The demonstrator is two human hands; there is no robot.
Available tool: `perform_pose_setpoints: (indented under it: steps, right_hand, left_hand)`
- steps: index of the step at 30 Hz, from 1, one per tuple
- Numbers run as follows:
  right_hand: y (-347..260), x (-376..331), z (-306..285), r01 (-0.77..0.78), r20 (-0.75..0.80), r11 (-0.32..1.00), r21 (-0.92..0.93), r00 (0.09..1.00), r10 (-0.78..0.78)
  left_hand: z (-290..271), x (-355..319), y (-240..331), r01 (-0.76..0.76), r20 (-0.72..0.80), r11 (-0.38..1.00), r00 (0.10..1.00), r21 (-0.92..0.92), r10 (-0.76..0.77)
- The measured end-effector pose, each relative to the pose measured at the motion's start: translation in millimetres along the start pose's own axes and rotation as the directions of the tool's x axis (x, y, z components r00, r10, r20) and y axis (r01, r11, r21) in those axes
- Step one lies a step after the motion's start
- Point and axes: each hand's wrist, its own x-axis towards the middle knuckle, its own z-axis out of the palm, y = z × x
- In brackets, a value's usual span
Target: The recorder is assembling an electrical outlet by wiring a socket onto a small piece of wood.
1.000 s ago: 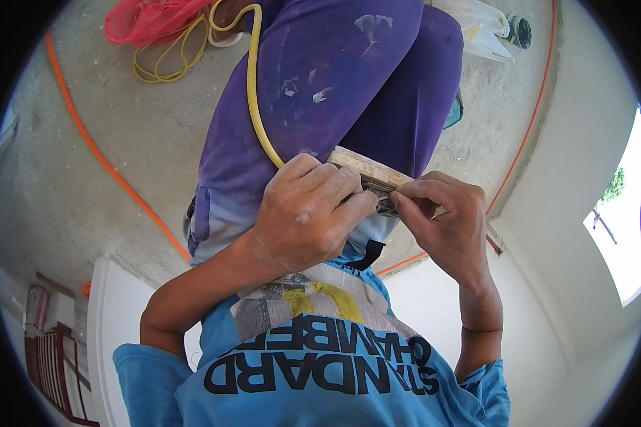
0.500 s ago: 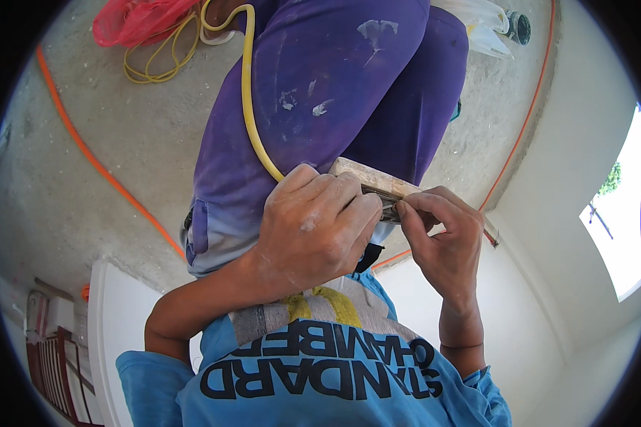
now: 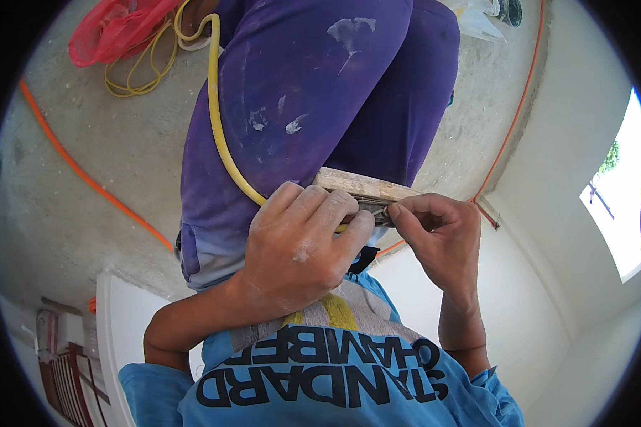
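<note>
From up here I see my left hand (image 3: 299, 245) wrapped over the near end of a short wooden block (image 3: 367, 186), fingers curled down tight and the thumb tucked under, so the block is clamped rather than resting. It sits at waist height, just in front of my purple trousers (image 3: 320, 92), its pale top face turned up and tilted a little down to the right. That firm grip reads to me as bracing: the block is kept steady so the other hand can do fine work at its edge

My right hand (image 3: 441, 242) comes in from the right with thumb and forefinger pressed together at the block's lower edge, pinching something small and dark there; I cannot tell what it is, as the fingertips cover most of it. The remaining fingers are folded back out of the way

A yellow hose (image 3: 217, 121) runs down across my thigh and disappears beneath my left hand, so it seems to be trapped against the block by the same grip. Its far end loops on the concrete floor (image 3: 85, 164) beside a red mesh bag (image 3: 114, 32). An orange cable (image 3: 85, 178) crosses the floor to the left, well apart from my hands
</note>
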Motion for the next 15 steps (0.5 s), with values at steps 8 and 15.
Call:
perform_pose_setpoints:
  steps: [8,15]
  right_hand:
    - [16.4,13.5,-8.6,0.294,0.061,0.953,-0.070,0.955,-0.290]
    - [29.6,27.4,-12.9,0.729,0.153,0.580,-0.364,0.661,-0.735]
  left_hand:
    - [11.9,5.0,5.0,-0.076,0.024,0.983,0.997,0.166,0.073]
    - [13.2,4.9,1.6,-0.038,-0.014,0.996,0.999,0.080,0.039]
